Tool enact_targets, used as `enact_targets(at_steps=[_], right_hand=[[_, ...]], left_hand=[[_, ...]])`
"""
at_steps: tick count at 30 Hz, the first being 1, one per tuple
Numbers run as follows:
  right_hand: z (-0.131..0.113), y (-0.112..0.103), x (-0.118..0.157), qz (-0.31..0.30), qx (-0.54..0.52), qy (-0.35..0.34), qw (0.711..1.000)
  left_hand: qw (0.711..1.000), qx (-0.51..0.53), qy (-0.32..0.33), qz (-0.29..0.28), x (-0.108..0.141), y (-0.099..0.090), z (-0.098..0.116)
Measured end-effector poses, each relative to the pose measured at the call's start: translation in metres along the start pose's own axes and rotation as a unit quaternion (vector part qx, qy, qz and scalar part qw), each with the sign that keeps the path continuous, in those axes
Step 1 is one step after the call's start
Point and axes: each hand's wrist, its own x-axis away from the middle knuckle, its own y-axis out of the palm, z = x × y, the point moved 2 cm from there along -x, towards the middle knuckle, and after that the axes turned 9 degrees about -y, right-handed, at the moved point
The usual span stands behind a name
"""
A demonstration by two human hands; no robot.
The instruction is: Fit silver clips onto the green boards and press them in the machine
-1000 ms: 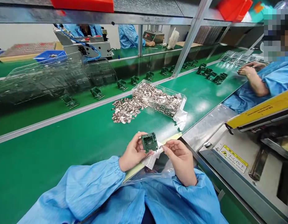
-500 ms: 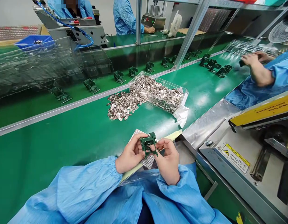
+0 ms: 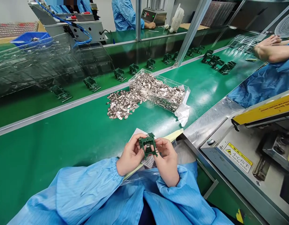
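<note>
A dark green plastic frame (image 3: 148,146) is held between both my hands near the table's front edge. My left hand (image 3: 130,155) grips its left side, fingers behind and thumb in front. On its right side my right hand (image 3: 167,161) pinches it, with the thumb at the lower opening. Below the frame lies a ribbed silvery sheet (image 3: 138,132), partly covered by my hands. Small metal pieces (image 3: 122,104) form a heap beyond, spilling from a clear plastic box (image 3: 187,95).
Several green frames (image 3: 91,83) stand along the strip behind the metal rail (image 3: 76,102). A machine with a warning label (image 3: 238,157) is at the right. A co-worker's hands (image 3: 267,50) are at the upper right. Clear trays (image 3: 95,59) lie at the left.
The frame in my hands has tilted slightly and my right thumb has shifted on it. The co-worker's hands have moved right, and the dark part they held no longer shows. The view has shifted slightly.
</note>
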Motion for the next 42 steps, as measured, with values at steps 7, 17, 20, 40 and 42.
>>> enact_targets(at_steps=[7, 17, 20, 40, 42], right_hand=[[0.001, 0.004, -0.004, 0.014, -0.122, 0.078, 0.989], [0.003, 0.003, 0.0, 0.023, -0.177, 0.103, 0.979], [0.002, 0.003, 0.004, 0.014, -0.189, 0.114, 0.975], [0.035, -0.052, 0.038, 0.061, -0.075, 0.109, 0.989], [0.044, -0.045, 0.04, -0.015, -0.05, 0.116, 0.992]], left_hand=[[1.0, 0.0, -0.024, 0.002, 0.0, 0.001, 0.004], [0.999, -0.003, -0.045, 0.013, 0.005, 0.006, 0.009], [0.999, -0.011, -0.048, 0.019, 0.009, 0.008, 0.012], [0.994, 0.003, -0.105, -0.016, -0.023, 0.033, 0.025], [0.995, 0.004, -0.096, -0.001, -0.033, 0.032, 0.016]])
